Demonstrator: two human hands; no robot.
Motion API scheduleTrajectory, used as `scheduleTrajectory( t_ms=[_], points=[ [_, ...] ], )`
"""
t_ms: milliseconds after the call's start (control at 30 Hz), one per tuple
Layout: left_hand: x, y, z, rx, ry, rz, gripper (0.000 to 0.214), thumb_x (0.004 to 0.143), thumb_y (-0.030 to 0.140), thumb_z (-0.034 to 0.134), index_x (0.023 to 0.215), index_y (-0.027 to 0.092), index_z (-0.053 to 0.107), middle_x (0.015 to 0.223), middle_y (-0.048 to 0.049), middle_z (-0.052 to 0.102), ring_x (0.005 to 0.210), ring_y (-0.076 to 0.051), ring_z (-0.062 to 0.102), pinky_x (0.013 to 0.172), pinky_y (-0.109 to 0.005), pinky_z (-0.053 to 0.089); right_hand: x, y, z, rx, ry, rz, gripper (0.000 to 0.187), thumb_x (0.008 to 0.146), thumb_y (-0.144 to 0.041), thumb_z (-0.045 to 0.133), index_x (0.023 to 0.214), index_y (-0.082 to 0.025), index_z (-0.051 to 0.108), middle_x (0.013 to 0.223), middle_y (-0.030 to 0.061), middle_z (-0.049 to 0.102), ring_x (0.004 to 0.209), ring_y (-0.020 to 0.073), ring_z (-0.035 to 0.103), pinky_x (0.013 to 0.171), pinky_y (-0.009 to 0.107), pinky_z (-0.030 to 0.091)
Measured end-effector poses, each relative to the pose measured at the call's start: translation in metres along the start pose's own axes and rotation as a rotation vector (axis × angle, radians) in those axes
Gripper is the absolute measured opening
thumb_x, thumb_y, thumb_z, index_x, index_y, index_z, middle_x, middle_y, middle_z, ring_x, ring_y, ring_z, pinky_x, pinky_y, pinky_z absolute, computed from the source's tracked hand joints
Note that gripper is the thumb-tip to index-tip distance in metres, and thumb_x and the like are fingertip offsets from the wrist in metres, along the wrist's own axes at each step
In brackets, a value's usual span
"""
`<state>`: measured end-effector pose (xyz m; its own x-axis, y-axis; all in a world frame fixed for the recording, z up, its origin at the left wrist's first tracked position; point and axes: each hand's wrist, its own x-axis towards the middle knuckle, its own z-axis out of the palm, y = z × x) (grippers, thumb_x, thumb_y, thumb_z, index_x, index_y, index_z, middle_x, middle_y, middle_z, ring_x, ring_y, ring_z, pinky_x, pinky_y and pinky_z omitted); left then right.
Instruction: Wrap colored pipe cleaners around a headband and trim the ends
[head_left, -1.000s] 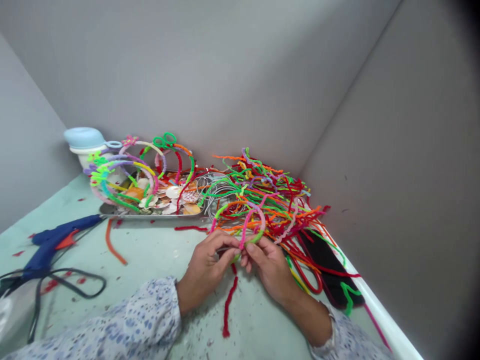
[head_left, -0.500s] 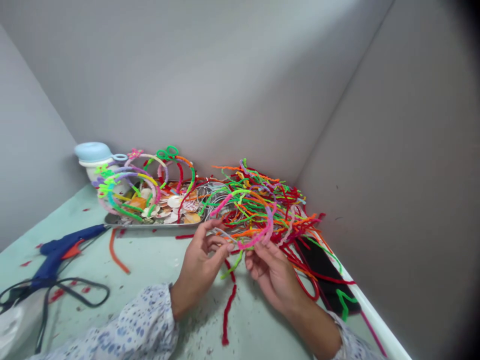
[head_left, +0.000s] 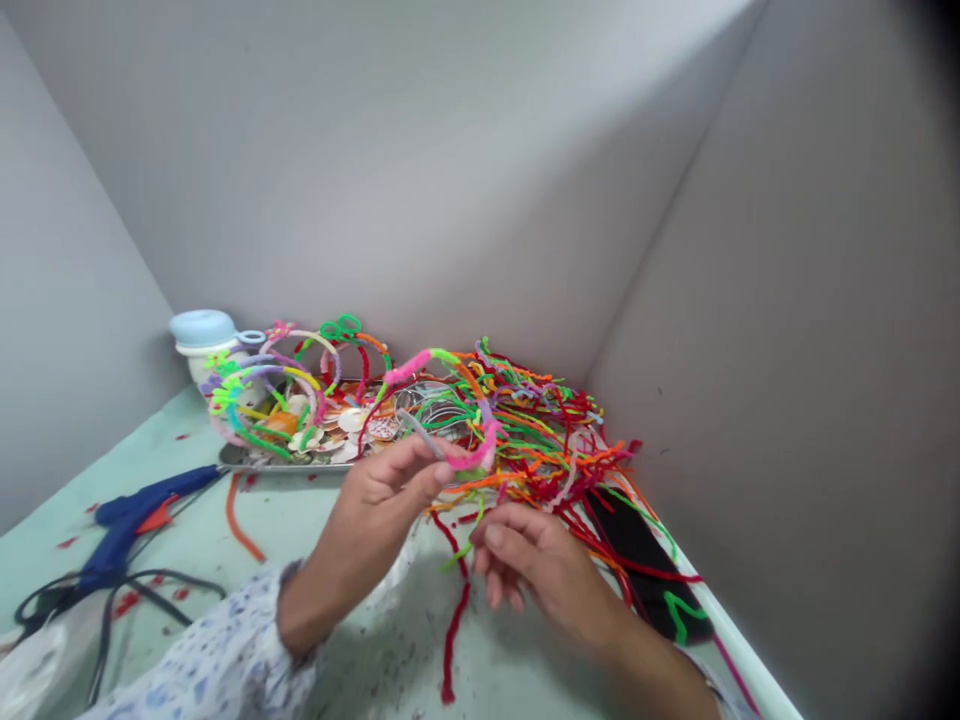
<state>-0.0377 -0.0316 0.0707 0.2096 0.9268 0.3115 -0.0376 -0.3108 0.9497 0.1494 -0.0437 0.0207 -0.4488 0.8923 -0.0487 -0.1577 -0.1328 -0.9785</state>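
My left hand (head_left: 382,510) is closed round the lower end of a headband (head_left: 486,405), a hoop wrapped in pink, green, orange and purple pipe cleaner. A bare grey end (head_left: 420,432) of the hoop sticks out above my fingers. My right hand (head_left: 529,560) is below and to the right, apart from the headband. Its thumb and forefinger are pressed together, the other fingers curled; what they hold, if anything, I cannot make out. Beside those fingertips is a light green pipe cleaner (head_left: 459,556), and a red pipe cleaner (head_left: 453,640) lies on the table.
A heap of coloured pipe cleaners (head_left: 540,430) lies behind my hands, partly over a black flat object (head_left: 645,560). Further left are a metal tray (head_left: 300,468) of shells, finished headbands (head_left: 274,375), a lidded bottle (head_left: 202,345) and a blue glue gun (head_left: 124,525) with its cord.
My right hand has let go of the headband and moved down from it. The headband has shifted up and left in my left hand, turning so its grey end points up.
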Motion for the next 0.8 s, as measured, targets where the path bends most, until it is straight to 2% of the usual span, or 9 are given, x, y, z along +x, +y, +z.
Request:
scheduleTrajectory(
  t_ms=[67,133,200,333,400,500,533,667,800],
  points=[
    [0.002,0.02,-0.008,0.086,-0.059,0.038,0.02,0.09,0.03,0.056,0.104,0.021,0.066,0.099,-0.0023,0.068,0.09,-0.015,0.061,0.085,-0.027,0.047,-0.007,-0.013,-0.005,-0.227,0.134,-0.193,0.02,0.088,-0.038,0.06,0.091,-0.019,0.063,0.077,0.0013,0.065,0.057,0.0094,0.058,0.048,0.019,0.042],
    [0.002,0.039,-0.012,0.207,-0.141,0.043,0.022,0.092,0.03,0.053,0.109,0.022,0.065,0.097,-0.0019,0.068,0.089,-0.015,0.061,0.083,-0.027,0.047,-0.015,-0.024,-0.009,-0.43,0.28,-0.445,0.015,0.088,-0.032,0.06,0.1,-0.023,0.063,0.09,0.003,0.065,0.075,0.0135,0.062,0.059,0.023,0.048],
    [0.0,0.052,-0.009,0.285,-0.205,0.093,0.022,0.093,0.029,0.051,0.11,0.024,0.065,0.097,-0.0011,0.068,0.09,-0.014,0.061,0.08,-0.024,0.047,-0.022,-0.032,-0.008,-0.64,0.312,-0.651,0.025,0.086,-0.025,0.062,0.111,-0.027,0.06,0.112,0.0058,0.061,0.098,0.0191,0.059,0.075,0.029,0.051],
    [-0.003,0.062,0.01,0.39,-0.288,0.191,0.022,0.094,0.026,0.049,0.109,0.027,0.066,0.091,0.0016,0.067,0.077,-0.011,0.06,0.07,-0.02,0.046,-0.029,-0.037,0.004,-0.852,0.25,-0.729,0.046,0.08,-0.022,0.068,0.123,-0.027,0.053,0.122,0.0072,0.058,0.111,0.0231,0.054,0.087,0.033,0.049],
    [-0.002,0.059,0.018,0.443,-0.297,0.243,0.02,0.093,0.023,0.05,0.103,0.025,0.067,0.088,0.0014,0.067,0.08,-0.011,0.06,0.072,-0.02,0.046,-0.031,-0.037,0.009,-0.846,0.218,-0.707,0.039,0.079,-0.02,0.068,0.117,-0.025,0.057,0.112,0.0062,0.063,0.103,0.0225,0.058,0.088,0.034,0.047],
    [0.001,0.054,0.021,0.494,-0.242,0.264,0.021,0.093,0.022,0.048,0.102,0.023,0.067,0.084,0.0012,0.066,0.076,-0.011,0.059,0.07,-0.021,0.045,-0.034,-0.041,0.008,-0.653,0.135,-0.482,0.006,0.086,-0.022,0.06,0.09,-0.023,0.065,0.087,0.0019,0.067,0.08,0.0162,0.061,0.076,0.029,0.048],
    [0.002,0.052,0.02,0.506,-0.215,0.264,0.021,0.094,0.022,0.047,0.102,0.023,0.067,0.085,0.001,0.066,0.077,-0.011,0.059,0.071,-0.021,0.045,-0.035,-0.043,0.006,-0.54,0.118,-0.394,0.006,0.088,-0.026,0.06,0.088,-0.022,0.065,0.083,0.0013,0.066,0.077,0.0151,0.061,0.074,0.027,0.047],
    [0.01,0.046,0.013,0.569,-0.141,0.255,0.022,0.094,0.027,0.046,0.1,0.022,0.066,0.088,-0.0001,0.066,0.08,-0.013,0.06,0.071,-0.022,0.044,-0.04,-0.054,-0.003,-0.048,-0.024,-0.255,0.023,0.085,-0.042,0.063,0.1,-0.023,0.064,0.079,0.0003,0.064,0.075,0.0132,0.059,0.073,0.026,0.047],
    [0.024,0.037,0.013,0.603,-0.069,0.185,0.022,0.093,0.029,0.047,0.099,0.021,0.068,0.091,-0.002,0.068,0.083,-0.016,0.06,0.075,-0.025,0.043,-0.051,-0.068,-0.01,0.051,-0.13,-0.137,0.062,0.083,-0.045,0.065,0.137,-0.026,0.042,0.084,0.0046,0.066,0.077,0.0181,0.065,0.073,0.033,0.051]
  ],
)
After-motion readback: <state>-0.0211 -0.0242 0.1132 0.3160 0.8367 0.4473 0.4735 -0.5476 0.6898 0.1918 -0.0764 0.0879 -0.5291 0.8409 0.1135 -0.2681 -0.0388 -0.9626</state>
